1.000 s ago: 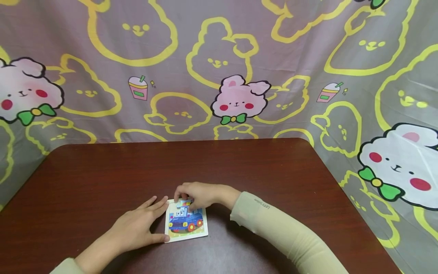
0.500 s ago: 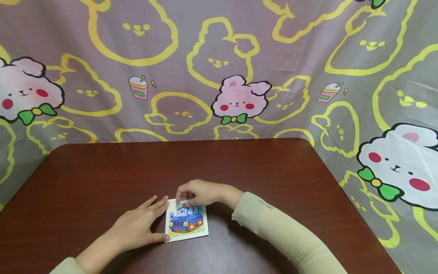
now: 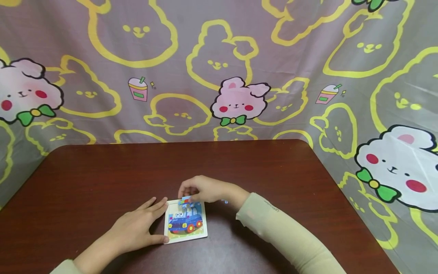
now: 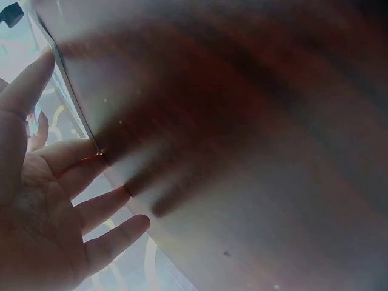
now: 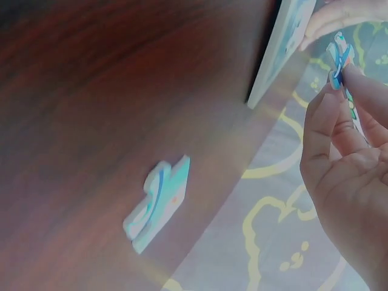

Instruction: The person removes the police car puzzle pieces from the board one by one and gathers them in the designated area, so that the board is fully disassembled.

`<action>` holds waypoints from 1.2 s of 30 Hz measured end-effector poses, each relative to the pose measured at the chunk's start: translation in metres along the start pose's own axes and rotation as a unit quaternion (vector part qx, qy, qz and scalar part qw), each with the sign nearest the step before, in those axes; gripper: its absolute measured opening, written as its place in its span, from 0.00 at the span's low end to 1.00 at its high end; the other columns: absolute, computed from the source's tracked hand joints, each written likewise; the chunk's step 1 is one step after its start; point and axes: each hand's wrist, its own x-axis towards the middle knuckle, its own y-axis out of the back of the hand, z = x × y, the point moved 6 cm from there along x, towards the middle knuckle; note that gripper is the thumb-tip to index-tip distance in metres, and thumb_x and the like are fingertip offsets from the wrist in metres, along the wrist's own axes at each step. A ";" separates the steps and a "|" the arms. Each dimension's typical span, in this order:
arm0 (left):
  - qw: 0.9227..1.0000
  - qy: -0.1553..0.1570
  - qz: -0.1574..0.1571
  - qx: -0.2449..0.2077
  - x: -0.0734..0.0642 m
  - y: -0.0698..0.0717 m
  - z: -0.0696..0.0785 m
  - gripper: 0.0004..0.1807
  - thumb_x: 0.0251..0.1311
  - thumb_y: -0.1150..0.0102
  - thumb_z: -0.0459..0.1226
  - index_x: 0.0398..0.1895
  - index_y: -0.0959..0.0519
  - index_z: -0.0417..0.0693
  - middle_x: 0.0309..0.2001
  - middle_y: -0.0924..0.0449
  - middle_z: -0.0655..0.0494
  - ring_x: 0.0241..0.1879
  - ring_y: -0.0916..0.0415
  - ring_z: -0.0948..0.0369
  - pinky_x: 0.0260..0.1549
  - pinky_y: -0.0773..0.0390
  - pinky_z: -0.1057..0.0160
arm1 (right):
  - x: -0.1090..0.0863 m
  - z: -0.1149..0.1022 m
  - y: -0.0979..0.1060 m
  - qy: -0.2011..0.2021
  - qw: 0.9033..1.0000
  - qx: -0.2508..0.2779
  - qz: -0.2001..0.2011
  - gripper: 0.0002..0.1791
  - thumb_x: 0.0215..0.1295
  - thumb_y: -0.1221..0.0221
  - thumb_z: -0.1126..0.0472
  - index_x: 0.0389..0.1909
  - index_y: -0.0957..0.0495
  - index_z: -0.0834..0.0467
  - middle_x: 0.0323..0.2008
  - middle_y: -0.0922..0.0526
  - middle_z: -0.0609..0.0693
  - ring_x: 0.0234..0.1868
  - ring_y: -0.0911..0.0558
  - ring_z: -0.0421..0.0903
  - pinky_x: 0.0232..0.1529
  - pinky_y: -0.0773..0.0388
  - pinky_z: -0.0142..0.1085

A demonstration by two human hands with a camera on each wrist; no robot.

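Note:
A small white-framed jigsaw puzzle with a blue car picture lies flat on the table. My left hand rests along its left side with fingers spread; the thumb and index fingertips touch the frame's edge. Between thumb and fingers, my right hand pinches a multicoloured puzzle piece over the top edge of the puzzle. In the right wrist view that held puzzle piece is raised and seen nearly edge-on. A pale bare patch of the backing shows at the puzzle's upper left.
A loose puzzle piece lies on the dark red-brown table below the right wrist; only a bit of it peeks out in the head view. A grey cloth with cartoon bunnies hangs around the table's back and sides.
My right hand has shifted up and slightly right, carrying the pinched puzzle piece toward the puzzle's top edge. The loose piece by the wrist has come into sight. My left hand stays put.

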 end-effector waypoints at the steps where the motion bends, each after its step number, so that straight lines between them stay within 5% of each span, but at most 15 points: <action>1: 1.000 0.000 0.000 0.001 0.000 0.000 0.000 0.55 0.41 0.30 0.68 0.71 0.30 0.49 0.75 0.37 0.57 0.75 0.43 0.46 0.40 0.20 0.42 | -0.001 0.000 0.001 0.000 1.000 0.001 0.002 0.10 0.66 0.39 0.68 0.47 0.19 0.55 0.35 0.19 0.46 0.36 0.25 0.35 0.41 0.27 0.24; 18: 1.000 -0.002 0.009 0.013 0.000 0.000 0.001 0.55 0.40 0.30 0.68 0.71 0.30 0.49 0.74 0.36 0.57 0.75 0.41 0.45 0.40 0.20 0.42 | -0.033 0.012 0.010 0.003 0.999 0.018 0.030 0.10 0.67 0.40 0.70 0.46 0.18 0.58 0.35 0.17 0.48 0.34 0.25 0.35 0.40 0.26 0.26; 36: 1.000 -0.005 0.011 0.006 -0.001 0.000 0.002 0.55 0.41 0.31 0.68 0.71 0.30 0.48 0.75 0.36 0.56 0.75 0.42 0.45 0.35 0.19 0.47 | -0.074 0.034 0.035 -0.049 0.996 0.032 0.062 0.11 0.67 0.39 0.69 0.46 0.18 0.52 0.35 0.18 0.47 0.37 0.22 0.40 0.44 0.22 0.32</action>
